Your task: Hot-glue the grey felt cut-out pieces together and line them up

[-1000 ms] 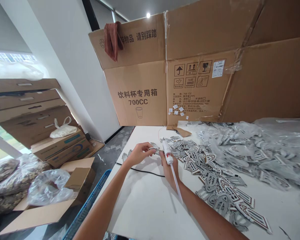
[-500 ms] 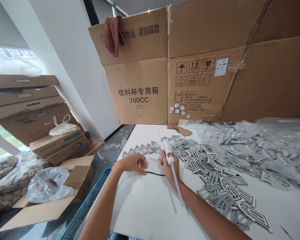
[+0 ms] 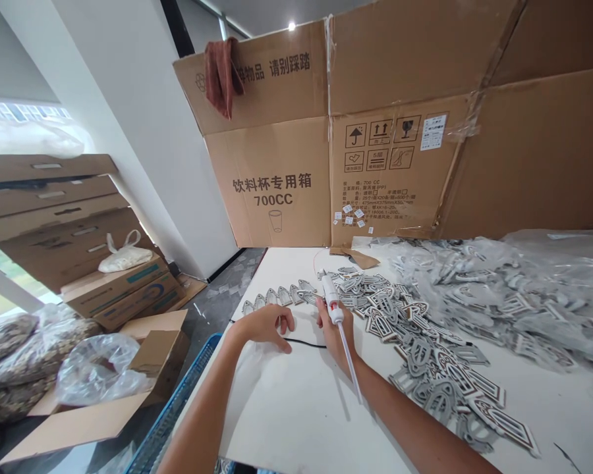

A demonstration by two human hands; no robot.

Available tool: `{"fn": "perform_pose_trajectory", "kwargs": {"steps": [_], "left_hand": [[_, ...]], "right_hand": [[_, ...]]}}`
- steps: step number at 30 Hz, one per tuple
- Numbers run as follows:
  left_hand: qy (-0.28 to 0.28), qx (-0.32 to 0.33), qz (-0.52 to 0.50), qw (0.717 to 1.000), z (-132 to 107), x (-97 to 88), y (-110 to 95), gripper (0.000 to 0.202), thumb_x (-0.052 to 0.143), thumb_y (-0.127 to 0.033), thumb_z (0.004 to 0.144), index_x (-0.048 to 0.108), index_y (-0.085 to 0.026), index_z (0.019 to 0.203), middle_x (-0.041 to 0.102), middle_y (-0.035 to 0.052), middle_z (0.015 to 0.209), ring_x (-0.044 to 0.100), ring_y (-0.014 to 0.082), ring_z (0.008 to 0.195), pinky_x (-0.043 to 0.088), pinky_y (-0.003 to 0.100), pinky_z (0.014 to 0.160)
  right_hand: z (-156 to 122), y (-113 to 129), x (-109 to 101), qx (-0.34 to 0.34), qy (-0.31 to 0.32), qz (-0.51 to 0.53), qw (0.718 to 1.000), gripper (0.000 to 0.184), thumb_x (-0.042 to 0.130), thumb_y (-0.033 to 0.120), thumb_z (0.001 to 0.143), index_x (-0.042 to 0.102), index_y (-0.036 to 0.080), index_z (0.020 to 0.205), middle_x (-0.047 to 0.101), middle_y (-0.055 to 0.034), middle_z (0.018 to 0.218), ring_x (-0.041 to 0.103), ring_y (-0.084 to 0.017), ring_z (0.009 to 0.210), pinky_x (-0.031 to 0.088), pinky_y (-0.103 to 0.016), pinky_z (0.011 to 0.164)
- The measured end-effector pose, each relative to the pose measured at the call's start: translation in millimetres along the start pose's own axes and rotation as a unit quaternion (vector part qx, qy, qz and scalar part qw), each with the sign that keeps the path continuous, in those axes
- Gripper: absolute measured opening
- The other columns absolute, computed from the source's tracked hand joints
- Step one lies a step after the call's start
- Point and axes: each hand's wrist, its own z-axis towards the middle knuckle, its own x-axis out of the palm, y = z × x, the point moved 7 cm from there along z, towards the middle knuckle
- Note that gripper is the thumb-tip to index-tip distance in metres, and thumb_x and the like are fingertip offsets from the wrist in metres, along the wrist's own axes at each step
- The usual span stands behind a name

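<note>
My right hand (image 3: 337, 332) is wrapped round a white hot glue gun (image 3: 332, 297), whose nozzle points away from me toward the pieces. A long clear glue stick (image 3: 350, 362) juts from its back end, over my wrist. My left hand (image 3: 267, 324) rests low over the table with fingers curled and a gap between thumb and forefinger. A thin black cord (image 3: 306, 342) runs from near my left thumb to my right hand. Beyond my hands stands a row of small grey arch-shaped pieces (image 3: 282, 295). Whatever lies beneath my left palm is hidden.
A heap of grey and white flat cut-out pieces (image 3: 439, 362) spreads over the right of the white table (image 3: 286, 411). Behind it lie plastic bags (image 3: 514, 296) of such pieces. A cardboard wall (image 3: 277, 151) borders the back. A blue basket (image 3: 178, 401) and an opened carton (image 3: 163, 362) stand left.
The view has tilted slightly. My left hand has shifted a little and its thumb sits slightly lower. The right hand keeps the glue gun nearly still.
</note>
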Motion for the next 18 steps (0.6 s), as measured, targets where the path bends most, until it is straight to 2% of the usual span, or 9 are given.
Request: {"fn": "perform_pose_trajectory", "kwargs": {"steps": [6,11,13,16,18], "left_hand": [[0.005,-0.029,0.04,0.999,0.6,-0.4,-1.7,0.037,0.09,-0.043,0.06,0.075,-0.023,0.088,0.073,-0.0004,0.083,0.066,0.0216,0.083,0.043,0.029,0.07],[-0.002,-0.023,0.027,0.999,1.6,-0.3,-1.1,0.034,0.09,-0.041,0.058,0.071,-0.023,0.08,0.07,-0.0009,0.082,0.064,0.0206,0.079,0.043,0.028,0.067],[-0.006,-0.009,0.004,1.0,2.4,-0.1,-0.8,0.032,0.089,-0.039,0.059,0.069,-0.022,0.077,0.068,-0.0011,0.078,0.062,0.0194,0.076,0.043,0.028,0.066],[0.017,0.022,-0.086,0.996,3.7,3.2,-2.8,0.026,0.086,-0.036,0.064,0.07,-0.021,0.078,0.068,-0.0008,0.073,0.062,0.0172,0.07,0.047,0.028,0.066],[0.008,0.047,-0.14,0.989,5.3,1.5,-6.0,0.023,0.083,-0.037,0.069,0.073,-0.02,0.081,0.07,0.0003,0.073,0.063,0.0166,0.069,0.05,0.028,0.068]], "right_hand": [[2.0,-9.5,-0.6,-0.002,-0.014,-0.003,1.0,0.048,0.064,0.063,0.093,0.057,0.021,0.07,0.054,0.0026,0.06,0.052,-0.017,0.055,0.042,-0.029,0.057],[2.5,-10.0,-1.0,-0.004,-0.01,-0.008,1.0,0.048,0.064,0.062,0.094,0.058,0.021,0.07,0.055,0.0029,0.059,0.053,-0.017,0.056,0.042,-0.029,0.058],[2.6,-9.6,-1.4,-0.003,-0.01,-0.011,1.0,0.049,0.064,0.063,0.094,0.058,0.021,0.069,0.055,0.0027,0.058,0.053,-0.017,0.056,0.042,-0.029,0.058],[2.4,-8.8,-1.7,-0.004,-0.008,-0.014,1.0,0.05,0.064,0.063,0.094,0.057,0.021,0.068,0.055,0.0024,0.059,0.053,-0.017,0.055,0.042,-0.029,0.058],[2.1,-8.7,-1.7,-0.004,-0.008,-0.011,1.0,0.05,0.064,0.063,0.094,0.056,0.021,0.068,0.056,0.0024,0.059,0.054,-0.016,0.056,0.042,-0.029,0.059]]}}
